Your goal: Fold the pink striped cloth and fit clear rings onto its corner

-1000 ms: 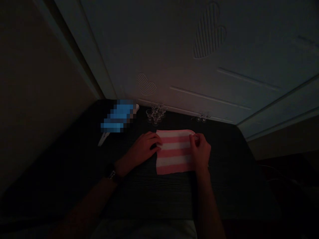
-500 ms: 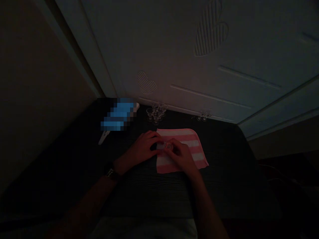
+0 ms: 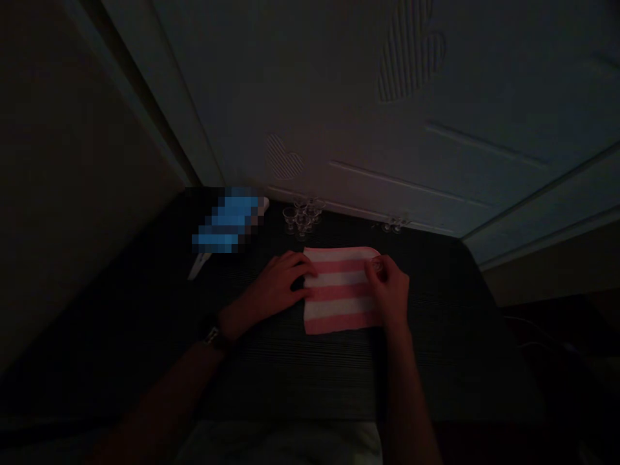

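Note:
A pink-and-white striped cloth (image 3: pixel 339 290) lies flat on the dark table. My left hand (image 3: pixel 283 281) rests at its left edge, fingers apart, fingertips touching the fabric, nothing held. Over the cloth's right side, my right hand (image 3: pixel 391 287) pinches a small clear glass (image 3: pixel 376 263) between thumb and fingers; only the rim end shows. Behind the cloth stands a cluster of several small stemmed glasses (image 3: pixel 303 218). Farther right, near the back panel, is a smaller group of little glasses (image 3: pixel 394 225), hard to make out in the dim light.
A blurred-out, bright blue screen on a white stand (image 3: pixel 225 223) sits at the table's back left. A pale panel with raised hearts (image 3: pixel 285 158) rises along the rear edge. The dark table (image 3: pixel 300 374) has a rounded right corner. The room is very dim.
My right hand has moved right across the cloth with the small glass, away from my left hand. The left hand stays at the cloth's left edge.

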A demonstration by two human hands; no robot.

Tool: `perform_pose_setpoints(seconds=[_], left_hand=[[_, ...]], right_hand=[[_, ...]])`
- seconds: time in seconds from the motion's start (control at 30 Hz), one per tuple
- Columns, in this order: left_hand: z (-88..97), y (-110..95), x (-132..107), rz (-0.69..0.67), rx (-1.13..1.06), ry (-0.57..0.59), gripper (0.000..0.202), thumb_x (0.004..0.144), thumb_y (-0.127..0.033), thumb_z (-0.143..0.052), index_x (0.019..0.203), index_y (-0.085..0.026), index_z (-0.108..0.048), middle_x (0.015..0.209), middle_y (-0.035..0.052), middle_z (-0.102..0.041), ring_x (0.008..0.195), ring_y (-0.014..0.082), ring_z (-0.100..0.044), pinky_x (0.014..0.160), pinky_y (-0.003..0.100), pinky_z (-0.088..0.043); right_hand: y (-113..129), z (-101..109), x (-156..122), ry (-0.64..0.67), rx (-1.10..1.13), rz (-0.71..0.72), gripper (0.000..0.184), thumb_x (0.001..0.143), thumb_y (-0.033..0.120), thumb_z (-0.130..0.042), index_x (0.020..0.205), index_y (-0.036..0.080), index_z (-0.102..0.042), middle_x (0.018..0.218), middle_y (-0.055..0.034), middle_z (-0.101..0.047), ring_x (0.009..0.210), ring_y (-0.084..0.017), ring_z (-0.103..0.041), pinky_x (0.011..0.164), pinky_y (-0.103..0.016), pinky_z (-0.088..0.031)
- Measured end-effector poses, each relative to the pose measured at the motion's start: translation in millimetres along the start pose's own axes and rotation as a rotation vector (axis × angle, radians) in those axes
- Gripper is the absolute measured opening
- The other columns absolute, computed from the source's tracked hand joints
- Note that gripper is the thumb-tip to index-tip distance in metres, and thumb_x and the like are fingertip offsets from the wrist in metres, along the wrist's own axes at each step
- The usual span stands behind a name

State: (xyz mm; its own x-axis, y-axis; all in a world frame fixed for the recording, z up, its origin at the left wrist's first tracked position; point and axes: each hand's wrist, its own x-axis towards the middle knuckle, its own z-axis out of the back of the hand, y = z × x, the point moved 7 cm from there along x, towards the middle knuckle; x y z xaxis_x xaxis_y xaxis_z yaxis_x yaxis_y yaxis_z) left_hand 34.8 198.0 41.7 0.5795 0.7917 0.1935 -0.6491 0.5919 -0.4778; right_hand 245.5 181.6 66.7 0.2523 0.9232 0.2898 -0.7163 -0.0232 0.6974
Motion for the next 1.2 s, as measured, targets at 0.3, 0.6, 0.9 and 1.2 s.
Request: perform_pose_setpoints(seconds=[0.3, 0.6, 0.9, 1.2], left_hand=[[3.8, -5, 1, 0.005, 0.037, -0.014, 0.026, 0.078, -0.030, -0.056, 0.104, -0.025, -0.055, 0.112, 0.0030, -0.052, 0.107, 0.0225, -0.044, 0.087, 0.039, -0.035], [4.1, -1, 0, 0.021, 0.038, -0.028, 0.024, 0.077, -0.030, -0.057, 0.101, -0.025, -0.056, 0.113, 0.0024, -0.052, 0.107, 0.0229, -0.044, 0.088, 0.040, -0.034], [6.4, -6, 0, -0.014, 0.050, -0.021, 0.022, 0.080, -0.027, -0.053, 0.102, -0.024, -0.056, 0.112, 0.0029, -0.052, 0.106, 0.0220, -0.045, 0.089, 0.039, -0.035], [2.8, 0, 1, -0.017, 0.067, -0.050, 0.019, 0.081, -0.024, -0.052, 0.100, -0.023, -0.056, 0.109, 0.0034, -0.053, 0.102, 0.0214, -0.046, 0.087, 0.039, -0.037]], right_hand=[[42, -49, -22, 0.393, 0.380, 0.121, 0.014, 0.079, 0.034, -0.051, 0.078, 0.020, -0.055, 0.068, 0.0024, -0.054, 0.059, -0.011, -0.047, 0.054, -0.021, -0.035], [-6, 1, 3, -0.030, 0.010, -0.075, 0.021, 0.077, 0.038, -0.050, 0.071, 0.019, -0.056, 0.063, 0.0007, -0.057, 0.056, -0.013, -0.051, 0.056, -0.025, -0.036], [15, -28, -5, 0.165, 0.474, -0.027, 0.019, 0.081, 0.035, -0.045, 0.076, 0.018, -0.053, 0.070, 0.0003, -0.053, 0.063, -0.012, -0.049, 0.057, -0.023, -0.039], [-1, -40, -2, 0.177, 0.469, -0.130, 0.018, 0.079, 0.031, -0.044, 0.078, 0.018, -0.055, 0.065, 0.0008, -0.051, 0.059, -0.013, -0.048, 0.054, -0.023, -0.040]])
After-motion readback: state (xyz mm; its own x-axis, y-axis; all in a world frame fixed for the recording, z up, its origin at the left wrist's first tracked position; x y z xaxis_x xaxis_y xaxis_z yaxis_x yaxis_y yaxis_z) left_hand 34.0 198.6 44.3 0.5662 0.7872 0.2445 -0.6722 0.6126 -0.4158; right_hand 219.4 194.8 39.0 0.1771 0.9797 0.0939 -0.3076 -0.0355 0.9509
